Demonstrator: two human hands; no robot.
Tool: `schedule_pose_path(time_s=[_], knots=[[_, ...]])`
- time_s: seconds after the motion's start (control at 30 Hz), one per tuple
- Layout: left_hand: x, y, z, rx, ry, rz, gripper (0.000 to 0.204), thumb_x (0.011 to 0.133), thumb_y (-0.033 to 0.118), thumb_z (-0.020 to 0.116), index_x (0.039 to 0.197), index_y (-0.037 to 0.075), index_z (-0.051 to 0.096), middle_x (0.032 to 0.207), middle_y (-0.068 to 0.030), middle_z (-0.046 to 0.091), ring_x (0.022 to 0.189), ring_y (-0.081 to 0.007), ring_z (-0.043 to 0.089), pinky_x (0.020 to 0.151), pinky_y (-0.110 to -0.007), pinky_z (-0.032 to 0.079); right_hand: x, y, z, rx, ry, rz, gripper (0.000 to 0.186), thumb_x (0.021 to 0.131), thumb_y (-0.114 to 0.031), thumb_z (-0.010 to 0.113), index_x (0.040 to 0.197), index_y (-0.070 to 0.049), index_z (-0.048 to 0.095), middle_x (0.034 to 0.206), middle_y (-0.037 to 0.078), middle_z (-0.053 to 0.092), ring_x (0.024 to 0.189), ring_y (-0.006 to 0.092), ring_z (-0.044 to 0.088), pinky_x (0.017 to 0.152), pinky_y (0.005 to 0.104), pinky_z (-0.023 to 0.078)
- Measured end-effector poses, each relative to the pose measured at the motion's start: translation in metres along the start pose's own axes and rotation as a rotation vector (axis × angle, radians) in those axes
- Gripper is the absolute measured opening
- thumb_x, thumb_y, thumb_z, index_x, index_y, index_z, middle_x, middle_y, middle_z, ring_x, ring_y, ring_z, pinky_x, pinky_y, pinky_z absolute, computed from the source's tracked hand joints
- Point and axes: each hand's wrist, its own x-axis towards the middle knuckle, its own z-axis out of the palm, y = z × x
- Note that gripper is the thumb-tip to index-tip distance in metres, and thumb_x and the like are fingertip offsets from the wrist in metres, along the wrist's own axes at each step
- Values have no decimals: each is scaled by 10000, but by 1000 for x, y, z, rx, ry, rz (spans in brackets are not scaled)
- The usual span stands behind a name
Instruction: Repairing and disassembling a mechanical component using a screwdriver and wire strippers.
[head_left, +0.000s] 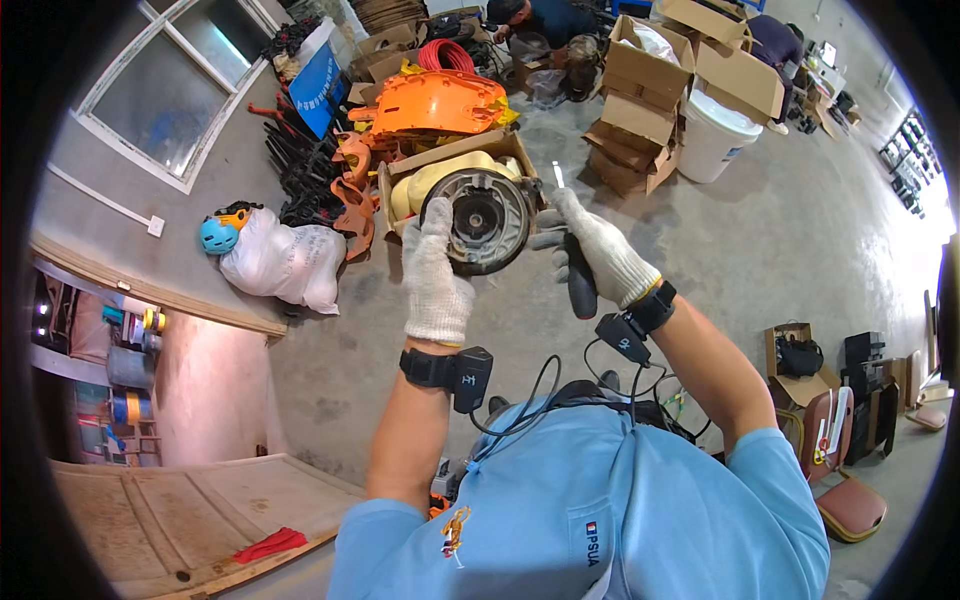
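Note:
My left hand [436, 270], in a white knit glove, grips the left side of a round black, dusty part [480, 215] with a ringed hub, held upward toward me. My right hand [600, 250], gloved the same way, is closed on a tool [582, 290] with a black handle; a thin pale tip shows beyond the thumb, just right of the round part. Behind the part is a cardboard box [389, 205] holding cream-yellow pieces [410, 185]. Wrist-worn black devices with cables sit on both forearms.
Orange plastic parts [430, 100] and dark clutter line the back left, beside a white sack [290, 260] with helmets. Cartons [635, 75] and a white bucket [712, 145] stand back right. Two people [540, 20] [775, 45] are behind. A chair [850, 500] and wooden panel [170, 510] flank me.

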Motion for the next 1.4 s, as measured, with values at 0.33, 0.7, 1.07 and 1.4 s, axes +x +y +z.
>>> schedule_pose_path(time_s=[0.33,0.7,1.07,1.4], knots=[[0,-20,-15,15,-259,-153,406,1022,136,702,1387,59,543,1261,-80,679,1120,-198,691,983,-390,594,-2,5,3,-134,-146,-183,413,1003,-347,743,1220,-17,620,893,21,664,655,72,601,574,253,551],[18,-72,-54,32,-331,-329,570,958,-36,596,1507,67,482,1416,-138,629,1243,-303,674,1032,-510,600,19,34,-12,268,147,20,406,1021,-410,687,1231,-62,680,883,37,652,602,109,575,537,283,546],[23,-83,-66,95,-276,-232,555,878,-113,596,1418,14,584,1311,-136,705,1160,-265,720,1000,-430,622,32,23,-17,186,134,27,685,1008,-672,579,1145,-11,693,819,44,620,570,124,570,517,297,557],[17,-76,-62,56,-387,-228,492,892,56,825,1333,-2,614,1256,-108,728,1117,-205,719,980,-349,604,32,19,-20,68,42,27,712,967,-718,612,1079,-17,667,807,46,639,500,115,543,458,287,535]])
